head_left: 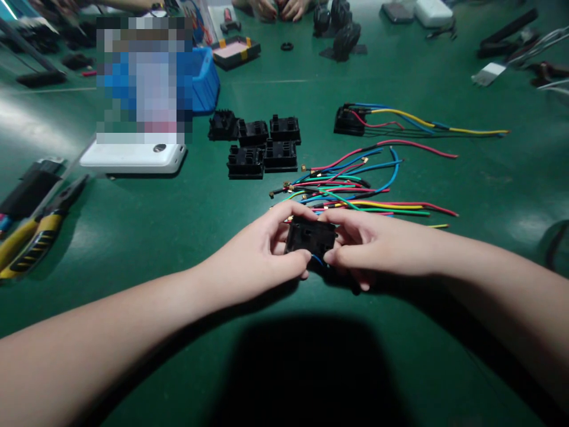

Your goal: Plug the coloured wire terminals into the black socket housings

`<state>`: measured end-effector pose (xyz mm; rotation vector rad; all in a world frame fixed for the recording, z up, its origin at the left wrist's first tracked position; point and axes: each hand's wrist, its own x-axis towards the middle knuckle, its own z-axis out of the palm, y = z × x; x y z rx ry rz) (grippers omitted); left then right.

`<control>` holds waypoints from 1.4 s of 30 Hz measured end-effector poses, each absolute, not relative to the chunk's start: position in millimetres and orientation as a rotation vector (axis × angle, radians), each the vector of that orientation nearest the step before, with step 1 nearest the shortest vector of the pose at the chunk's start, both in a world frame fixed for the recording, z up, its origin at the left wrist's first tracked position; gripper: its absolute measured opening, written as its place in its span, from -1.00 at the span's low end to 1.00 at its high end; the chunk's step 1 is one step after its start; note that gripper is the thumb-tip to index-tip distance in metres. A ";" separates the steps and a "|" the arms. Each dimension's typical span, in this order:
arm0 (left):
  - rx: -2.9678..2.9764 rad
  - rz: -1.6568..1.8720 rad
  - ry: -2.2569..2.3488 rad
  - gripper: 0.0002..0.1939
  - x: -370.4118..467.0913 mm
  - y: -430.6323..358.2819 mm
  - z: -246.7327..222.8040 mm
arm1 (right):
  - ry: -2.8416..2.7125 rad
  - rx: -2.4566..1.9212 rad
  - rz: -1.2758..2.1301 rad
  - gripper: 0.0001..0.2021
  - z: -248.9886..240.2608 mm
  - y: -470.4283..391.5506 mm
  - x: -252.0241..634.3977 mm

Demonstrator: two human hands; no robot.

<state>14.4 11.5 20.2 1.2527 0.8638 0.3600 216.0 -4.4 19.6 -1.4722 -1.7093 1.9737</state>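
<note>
Between my two hands is a black plastic housing [311, 235], held a little above the green table [146, 249]. My left hand [278, 249] is closed on its left side, thumb along the near edge. On the opposite side my right hand [358, 240] grips it with thumb and fingers. A short piece of blue wire [317, 260] shows at the near edge by the thumbs; its other end is hidden. Just beyond my hands lies a loose bunch of coloured wires [355, 184], some with brass-coloured terminals. Several similar black housings [246, 161] stand farther left.
A black housing with wires attached [350, 120] lies at the far right of the group. To the left are yellow-black pliers [47, 228], a white power bank [133, 157] and a blue crate [205, 80]. Another person's hands [280, 8] appear across the table.
</note>
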 end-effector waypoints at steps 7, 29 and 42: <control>1.354 0.310 0.894 -0.60 13.1 12.5 22.1 | -1.701 -1.455 1.979 -0.63 15.5 -3.6 218.1; 1.299 0.295 0.863 -0.56 11.5 15.0 20.8 | -1.766 -1.433 1.995 -0.66 14.3 -0.3 222.5; 2.170 0.067 0.919 -0.68 5.7 15.1 30.8 | -1.729 -1.394 2.052 -0.50 16.8 2.6 224.9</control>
